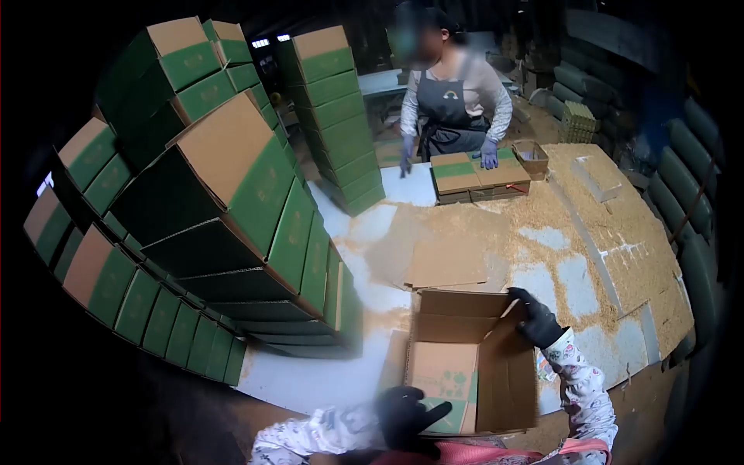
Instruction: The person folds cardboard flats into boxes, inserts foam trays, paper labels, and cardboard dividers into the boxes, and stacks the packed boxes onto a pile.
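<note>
In front of me stands a cardboard box, its top uncovered and its brown inside facing up. Green print shows on the panel inside it. My right hand, in a black glove, grips the box's far right upper edge. My left hand, also black-gloved, is over the near left part of the box with some fingers stretched apart. It appears to hold nothing; whether it touches the cardboard I cannot tell. Flat cardboard sheets lie on the table just beyond the box.
Tall stacks of green-and-brown boxes rise at my left, with another stack farther back. Across the table a person in an apron rests a gloved hand on a closed box. Loose shavings cover the table's right side.
</note>
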Demonstrator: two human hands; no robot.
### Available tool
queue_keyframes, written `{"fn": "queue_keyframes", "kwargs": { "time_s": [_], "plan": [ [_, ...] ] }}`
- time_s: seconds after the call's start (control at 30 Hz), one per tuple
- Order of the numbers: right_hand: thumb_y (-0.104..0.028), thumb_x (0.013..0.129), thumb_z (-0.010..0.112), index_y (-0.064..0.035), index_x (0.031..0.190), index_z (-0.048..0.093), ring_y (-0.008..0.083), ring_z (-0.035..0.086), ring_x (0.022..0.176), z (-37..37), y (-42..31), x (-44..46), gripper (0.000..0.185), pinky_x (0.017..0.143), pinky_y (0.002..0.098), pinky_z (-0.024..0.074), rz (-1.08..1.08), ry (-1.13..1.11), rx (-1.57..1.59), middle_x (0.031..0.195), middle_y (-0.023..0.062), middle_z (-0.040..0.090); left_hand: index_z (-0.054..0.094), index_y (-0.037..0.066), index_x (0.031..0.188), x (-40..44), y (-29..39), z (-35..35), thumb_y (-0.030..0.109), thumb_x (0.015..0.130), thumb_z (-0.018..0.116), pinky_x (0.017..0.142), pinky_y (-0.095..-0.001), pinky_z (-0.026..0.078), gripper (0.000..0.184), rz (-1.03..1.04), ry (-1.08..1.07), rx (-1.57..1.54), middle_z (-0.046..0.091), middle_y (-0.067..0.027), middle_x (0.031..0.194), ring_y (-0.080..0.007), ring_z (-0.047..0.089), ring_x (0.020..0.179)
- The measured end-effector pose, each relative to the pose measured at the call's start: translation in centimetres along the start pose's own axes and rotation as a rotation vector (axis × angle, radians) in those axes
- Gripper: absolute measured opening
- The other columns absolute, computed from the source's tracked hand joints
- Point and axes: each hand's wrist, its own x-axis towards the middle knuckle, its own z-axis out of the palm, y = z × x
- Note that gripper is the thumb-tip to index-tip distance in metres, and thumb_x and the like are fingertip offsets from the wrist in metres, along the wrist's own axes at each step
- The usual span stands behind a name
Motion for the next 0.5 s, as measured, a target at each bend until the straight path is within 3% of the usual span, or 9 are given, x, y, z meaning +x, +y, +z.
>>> {"fn": "queue_keyframes", "kwargs": {
  "time_s": [0.03,0.1,0.13,0.23,0.3,0.33,0.37,0.43,0.5],
  "plan": [
    [-0.006,0.062,0.052,-0.0069,0.104,0.048,0.0292,0.054,0.081,-1.0,-2.3,0.0,0.042,0.074,0.0313,0.0452,0.184,0.003,-0.332,0.100,0.0138,0.052,0.043,0.014,0.115,0.2,-0.2,0.4,0.053,0.064,0.056,0.068,-0.0393,0.045,0.065,-0.122,-0.020,0.040,0.056,-0.0119,0.074,-0.0281,0.055,0.065],
    [-0.007,0.062,0.051,-0.0043,0.096,0.050,0.0297,0.053,0.081,-1.4,-4.1,-0.3,0.034,0.074,0.0323,0.0448,-0.343,0.144,-0.774,0.103,0.0158,0.049,0.041,0.015,0.117,0.8,-1.1,1.9,0.053,0.062,0.058,0.062,-0.0388,0.046,0.069,-0.372,-0.054,0.113,0.056,-0.0126,0.071,-0.0283,0.055,0.063],
    [-0.009,0.062,0.051,-0.0021,0.085,0.053,0.0304,0.051,0.085,-0.6,-4.1,-0.6,0.025,0.071,0.0340,0.0442,-0.452,0.082,-0.739,0.097,0.0186,0.051,0.036,0.012,0.121,3.0,-1.8,0.5,0.051,0.063,0.058,0.073,-0.0421,0.042,0.073,-0.449,-0.383,-0.035,0.053,-0.0146,0.092,-0.0305,0.052,0.082],
    [-0.016,0.056,0.056,-0.0088,0.060,0.056,0.0262,0.056,0.049,1.1,-5.8,-1.7,0.009,0.045,0.0362,0.0434,-0.367,-0.458,-0.637,0.050,0.0104,0.054,0.033,0.008,0.123,5.6,-3.1,2.1,0.049,0.066,0.057,0.087,-0.0468,0.030,0.074,-0.270,0.218,0.333,0.040,-0.0169,0.116,-0.0329,0.041,0.104],
    [-0.020,0.059,0.057,-0.0098,0.056,0.055,0.0262,0.056,0.051,1.3,-7.4,-0.2,0.011,0.045,0.0362,0.0434,-0.262,-0.682,-0.654,0.053,0.0108,0.055,0.025,0.010,0.128,7.4,-4.2,7.2,0.051,0.075,0.044,0.096,-0.0514,0.015,0.069,-0.454,-0.040,0.317,0.024,-0.0149,0.132,-0.0330,0.023,0.119],
    [-0.022,0.061,0.056,-0.0096,0.059,0.056,0.0265,0.056,0.051,1.7,-7.8,0.4,0.012,0.046,0.0365,0.0441,-0.314,-0.608,-0.615,0.055,0.0108,0.056,0.022,0.011,0.129,7.6,-3.7,7.0,0.049,0.075,0.046,0.097,-0.0508,0.015,0.071,-0.483,-0.111,0.305,0.022,-0.0151,0.132,-0.0325,0.023,0.120],
    [-0.023,0.063,0.056,-0.0095,0.063,0.058,0.0267,0.056,0.052,2.7,-8.0,0.8,0.014,0.048,0.0367,0.0447,-0.355,-0.531,-0.573,0.058,0.0109,0.057,0.040,0.009,0.119,7.6,-3.9,7.5,0.042,0.074,0.050,0.093,-0.0487,0.023,0.056,-0.427,0.150,0.322,0.038,-0.0147,0.121,-0.0305,0.034,0.112],
    [-0.019,0.067,0.055,-0.0082,0.084,0.059,0.0270,0.058,0.069,7.2,-7.0,2.0,0.020,0.061,0.0367,0.0467,-0.263,-0.153,-0.255,0.077,0.0147,0.058,0.055,0.010,0.097,6.4,-4.0,4.1,0.036,0.072,0.053,0.087,-0.0434,0.031,0.037,-0.211,-0.070,0.381,0.052,-0.0114,0.102,-0.0270,0.044,0.100],
    [-0.017,0.070,0.053,-0.0076,0.095,0.054,0.0289,0.053,0.085,9.7,-5.5,1.6,0.026,0.073,0.0362,0.0450,-0.435,0.032,-0.166,0.095,0.0146,0.055,0.058,0.009,0.078,5.8,-5.7,3.4,0.031,0.071,0.052,0.080,-0.0388,0.036,0.024,-0.027,0.153,0.392,0.056,-0.0083,0.086,-0.0247,0.048,0.091]
  ]
}}
